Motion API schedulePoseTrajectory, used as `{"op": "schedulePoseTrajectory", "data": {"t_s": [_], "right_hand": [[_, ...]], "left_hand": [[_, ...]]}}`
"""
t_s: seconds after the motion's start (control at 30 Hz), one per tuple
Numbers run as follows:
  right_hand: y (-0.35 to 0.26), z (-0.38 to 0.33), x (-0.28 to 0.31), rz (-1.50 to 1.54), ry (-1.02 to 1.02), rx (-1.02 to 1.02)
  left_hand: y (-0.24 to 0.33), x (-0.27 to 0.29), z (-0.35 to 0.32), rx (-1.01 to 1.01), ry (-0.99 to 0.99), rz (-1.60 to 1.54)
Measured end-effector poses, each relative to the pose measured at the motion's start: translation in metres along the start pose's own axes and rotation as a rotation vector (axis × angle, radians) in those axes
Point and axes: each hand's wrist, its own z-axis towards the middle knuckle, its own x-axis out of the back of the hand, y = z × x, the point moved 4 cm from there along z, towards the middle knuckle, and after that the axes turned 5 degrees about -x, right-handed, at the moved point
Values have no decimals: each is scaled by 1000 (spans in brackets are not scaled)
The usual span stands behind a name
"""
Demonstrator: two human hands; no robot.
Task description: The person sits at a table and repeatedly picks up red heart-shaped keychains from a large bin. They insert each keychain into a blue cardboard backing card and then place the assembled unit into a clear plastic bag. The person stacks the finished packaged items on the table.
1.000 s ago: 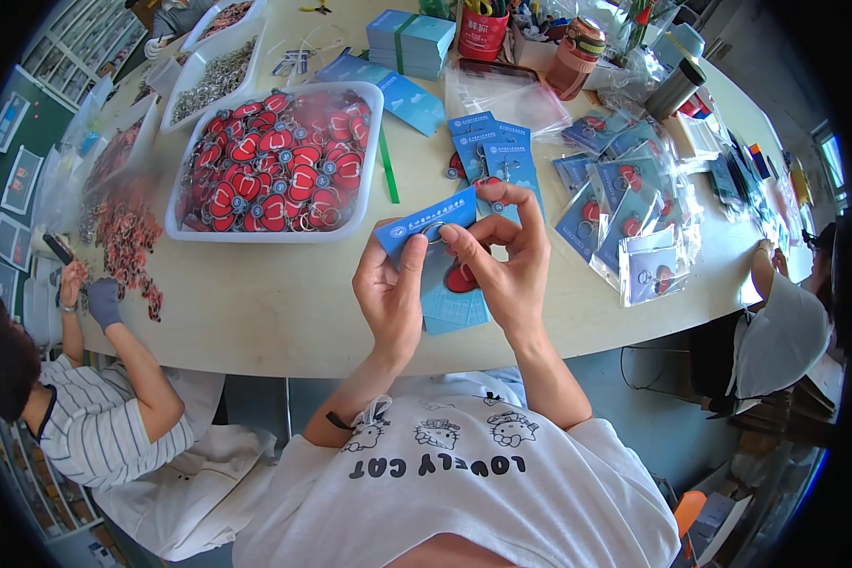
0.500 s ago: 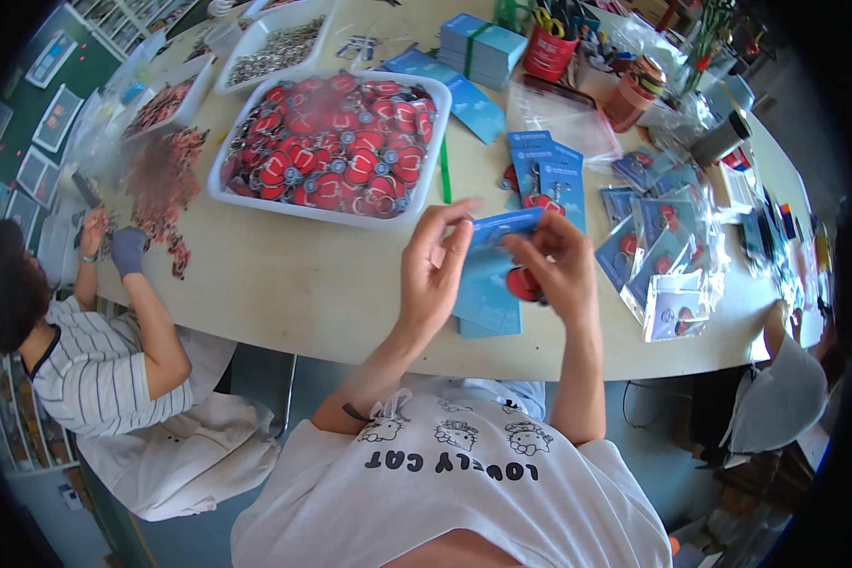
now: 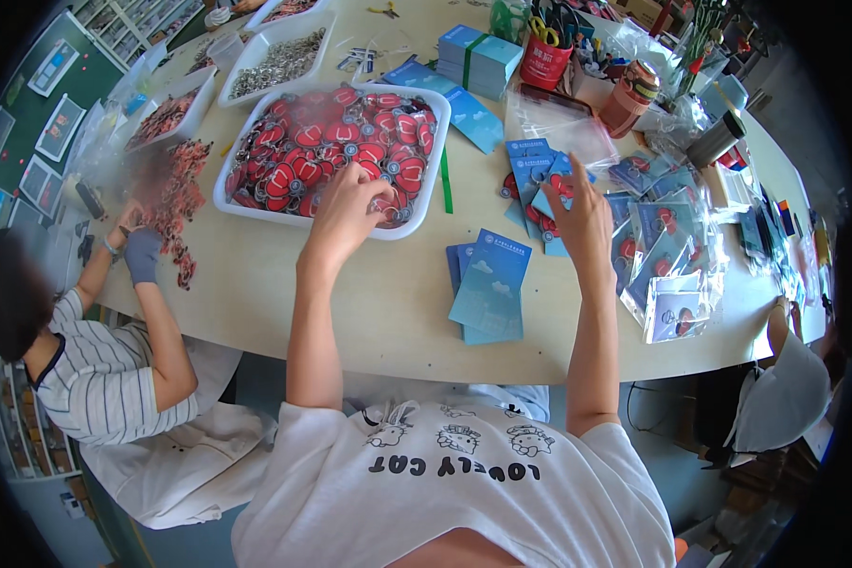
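My left hand [image 3: 348, 210] reaches over the near rim of a white plastic tub [image 3: 303, 221] heaped with red and dark keychains. Its fingers are bent down and closed at a red keychain [image 3: 384, 206] near the tub's right end. My right hand [image 3: 584, 220] is over a small pile of blue cards [image 3: 530, 168] with red keychains on them. Its thumb and fingers are apart, at the edge of the top card. Between my two hands, several plain blue cards [image 3: 490, 284] lie in a loose stack close to the table's front edge.
Clear bags with carded keychains [image 3: 667, 227] lie at the right, by a dark bottle [image 3: 717, 140]. Behind are a banded card stack [image 3: 480, 59], a red scissors cup [image 3: 545, 59] and a tub of metal parts [image 3: 279, 62]. A co-worker's gloved hand [image 3: 143, 254] works at the left.
My hands have parted. The left has moved left and forward into the tub; the right has moved right and forward, letting go of the card and keychain at the pile.
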Motion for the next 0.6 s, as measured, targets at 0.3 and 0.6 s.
{"op": "schedulePoseTrajectory", "data": {"t_s": [0.3,0.6], "right_hand": [[-63,-28,2,579,-134,108],[-82,-42,2,1129,-167,3]], "left_hand": [[16,19,21,-57,101,-415],[84,-19,1,95,154,-1437]]}}
